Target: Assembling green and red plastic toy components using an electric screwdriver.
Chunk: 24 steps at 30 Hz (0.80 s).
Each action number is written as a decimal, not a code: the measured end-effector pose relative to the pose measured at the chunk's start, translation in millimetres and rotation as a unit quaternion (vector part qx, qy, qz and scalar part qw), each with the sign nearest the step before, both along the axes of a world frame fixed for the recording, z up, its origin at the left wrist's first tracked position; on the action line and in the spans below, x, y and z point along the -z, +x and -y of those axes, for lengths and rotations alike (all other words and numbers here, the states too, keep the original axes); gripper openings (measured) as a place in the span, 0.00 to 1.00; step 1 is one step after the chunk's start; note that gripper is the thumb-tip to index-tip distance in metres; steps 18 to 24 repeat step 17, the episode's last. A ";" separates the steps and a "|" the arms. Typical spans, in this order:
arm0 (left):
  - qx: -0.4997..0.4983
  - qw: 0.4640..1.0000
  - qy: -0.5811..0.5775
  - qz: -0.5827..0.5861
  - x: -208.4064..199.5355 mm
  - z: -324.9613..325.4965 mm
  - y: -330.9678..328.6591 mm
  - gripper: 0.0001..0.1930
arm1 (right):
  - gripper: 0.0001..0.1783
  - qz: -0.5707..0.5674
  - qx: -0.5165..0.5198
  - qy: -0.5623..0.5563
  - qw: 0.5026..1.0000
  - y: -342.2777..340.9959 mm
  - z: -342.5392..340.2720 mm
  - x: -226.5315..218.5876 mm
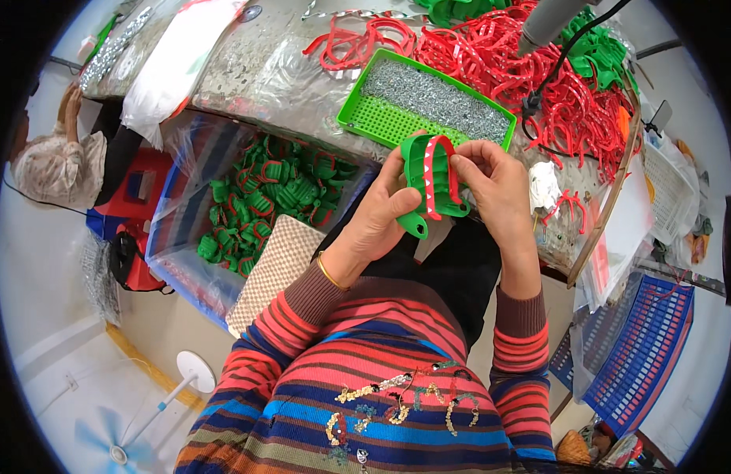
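Note:
In front of me my left hand [375,212] is closed around a curved green plastic part [414,167], thumb on its near side. A red plastic strip [430,178] with white teeth runs along the inside of the curve. My right hand [496,183] pinches thumb and fingertips against the right side of this piece, by the red strip; anything small between the fingertips is hidden. Just beyond both hands lies a bright green tray [389,112], its far part filled with small silvery metal pieces, apparently screws.
Red toothed strips [476,51] are heaped across the bench [259,75], with green parts [599,59] behind. A lined blue bin [172,209] at left holds several green-and-red pieces [263,186]. A grey tool with a black cord [551,24] hangs over the heap. Another person [61,162] sits far left.

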<state>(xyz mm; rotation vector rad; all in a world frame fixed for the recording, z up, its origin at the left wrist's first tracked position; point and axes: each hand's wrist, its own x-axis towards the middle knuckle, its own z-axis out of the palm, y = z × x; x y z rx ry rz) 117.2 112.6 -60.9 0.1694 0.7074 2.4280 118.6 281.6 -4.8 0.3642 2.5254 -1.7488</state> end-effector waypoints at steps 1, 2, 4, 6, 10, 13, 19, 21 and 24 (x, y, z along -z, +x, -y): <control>0.000 1.000 -0.006 0.004 -0.8 0.4 0.5 0.46 | 0.07 -0.012 -0.001 0.019 1.000 0.5 1.2 0.8; 0.000 1.000 -0.012 0.008 -1.1 0.7 0.9 0.46 | 0.07 -0.025 -0.003 0.039 0.999 0.9 2.0 1.7; -0.004 1.000 -0.015 0.002 0.5 -1.3 1.3 0.47 | 0.07 -0.030 -0.003 0.051 0.998 2.6 2.0 4.5; -0.009 1.000 -0.018 -0.003 1.8 -1.4 1.8 0.47 | 0.07 -0.035 -0.003 0.063 0.997 3.2 2.0 6.5; -0.004 1.000 -0.023 -0.008 0.9 0.8 0.4 0.48 | 0.07 -0.031 0.002 0.071 0.997 2.8 5.0 5.4; -0.004 0.999 -0.033 -0.016 -0.7 1.4 0.1 0.49 | 0.07 -0.027 0.006 0.067 0.997 2.9 5.2 7.0; -0.006 0.997 -0.067 -0.036 -2.3 1.3 0.6 0.50 | 0.08 -0.021 0.019 0.081 0.996 5.1 7.0 6.8; -0.006 0.997 -0.067 -0.036 -2.3 1.3 0.6 0.50 | 0.08 -0.021 0.019 0.081 0.996 5.1 7.0 6.8; -0.006 0.997 -0.067 -0.036 -2.3 1.3 0.6 0.50 | 0.08 -0.021 0.019 0.081 0.996 5.1 7.0 6.8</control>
